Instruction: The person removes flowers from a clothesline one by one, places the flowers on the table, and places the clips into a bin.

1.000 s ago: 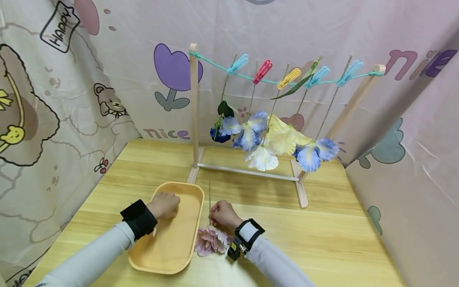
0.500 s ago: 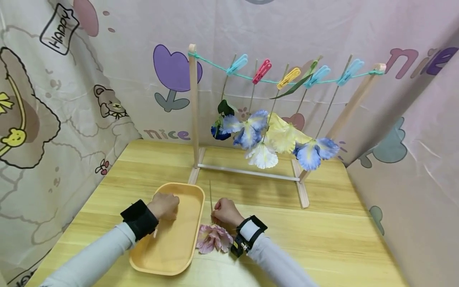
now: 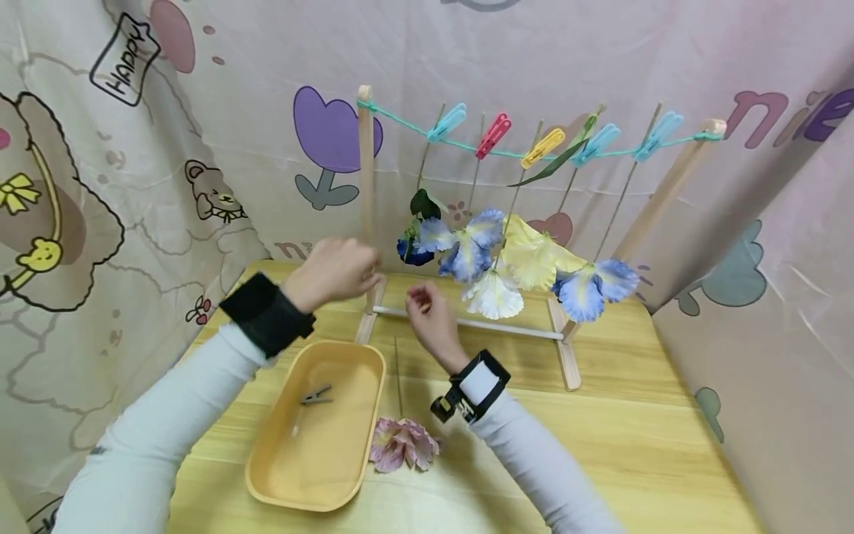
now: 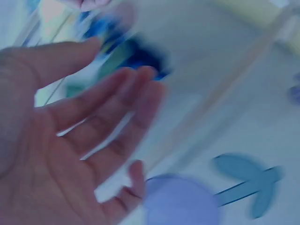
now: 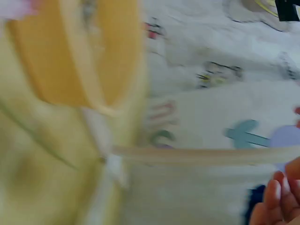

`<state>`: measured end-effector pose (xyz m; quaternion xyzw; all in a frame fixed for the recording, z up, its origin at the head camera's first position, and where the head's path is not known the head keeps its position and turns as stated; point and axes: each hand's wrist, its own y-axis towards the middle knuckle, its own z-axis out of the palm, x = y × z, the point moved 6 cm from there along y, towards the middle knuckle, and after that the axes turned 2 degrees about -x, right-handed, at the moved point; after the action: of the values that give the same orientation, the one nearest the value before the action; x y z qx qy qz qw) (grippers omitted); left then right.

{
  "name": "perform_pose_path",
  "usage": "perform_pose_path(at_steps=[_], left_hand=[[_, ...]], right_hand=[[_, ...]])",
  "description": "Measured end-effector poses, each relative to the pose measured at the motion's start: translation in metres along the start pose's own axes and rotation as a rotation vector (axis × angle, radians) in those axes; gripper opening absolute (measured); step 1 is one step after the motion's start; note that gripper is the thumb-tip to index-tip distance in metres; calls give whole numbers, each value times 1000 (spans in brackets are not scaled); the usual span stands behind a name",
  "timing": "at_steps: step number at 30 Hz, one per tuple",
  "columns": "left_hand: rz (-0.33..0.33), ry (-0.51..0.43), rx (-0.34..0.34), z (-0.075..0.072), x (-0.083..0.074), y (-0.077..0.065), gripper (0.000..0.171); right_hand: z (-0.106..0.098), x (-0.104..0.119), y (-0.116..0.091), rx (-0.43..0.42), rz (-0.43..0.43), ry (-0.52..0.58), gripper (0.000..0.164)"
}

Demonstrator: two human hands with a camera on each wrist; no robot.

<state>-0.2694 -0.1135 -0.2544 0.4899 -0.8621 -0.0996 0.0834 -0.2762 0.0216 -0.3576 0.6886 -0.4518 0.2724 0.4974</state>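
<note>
My left hand (image 3: 340, 271) is raised in front of the rack's left post; in the left wrist view its fingers are loosely bent with nothing in them. To its right, my right hand (image 3: 434, 322) is lifted over the table, fingers loosely curled and holding nothing visible. A pink artificial flower (image 3: 403, 445) lies on the table below, its thin stem pointing away. Inside the yellow tray (image 3: 260, 486) sits a grey clothespin (image 3: 316, 395). Behind the hands, blue, white and yellow flowers hang head-down, including a blue iris-like flower (image 3: 583, 289) and a dark blue flower (image 4: 140, 61).
A wooden rack (image 3: 367, 193) carries a green cord (image 3: 403, 126). Light blue, red (image 3: 493, 136) and yellow (image 3: 543, 148) clothespins grip the flower stems on it. The rack's foot (image 3: 567, 363) reaches forward on the right. A printed curtain surrounds the table.
My left hand has risen out of the tray, uncovering the grey clothespin. My right hand has let go of the pink flower's stem and moved up and forward.
</note>
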Motion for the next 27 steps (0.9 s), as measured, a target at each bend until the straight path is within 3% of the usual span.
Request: perform_pose_path(at_steps=[4,7,10,12,17,24,27], left_hand=[[34,-110,-156,-57,-7,31,14],[40,-175,-299,-92,-8,48,18],[57,-222,-428,-116,-13,59,22],[72,-240,-473,-125,-19,65,26],[80,-251,-463,-134,-32,84,39],[5,-293,-300,-130,-31,110,45],[0,-314,-263,-126,-30,117,43]], right_hand=[[-27,38,29,-152,-138,43,15],[-41,54,46,-235,-192,30,21],[-48,59,62,-288,-223,12,29],[-51,63,69,-317,-240,-7,33],[-53,68,86,-325,-257,-53,40],[-46,72,101,-222,-264,-84,44],[-42,72,104,-175,-242,-59,41]])
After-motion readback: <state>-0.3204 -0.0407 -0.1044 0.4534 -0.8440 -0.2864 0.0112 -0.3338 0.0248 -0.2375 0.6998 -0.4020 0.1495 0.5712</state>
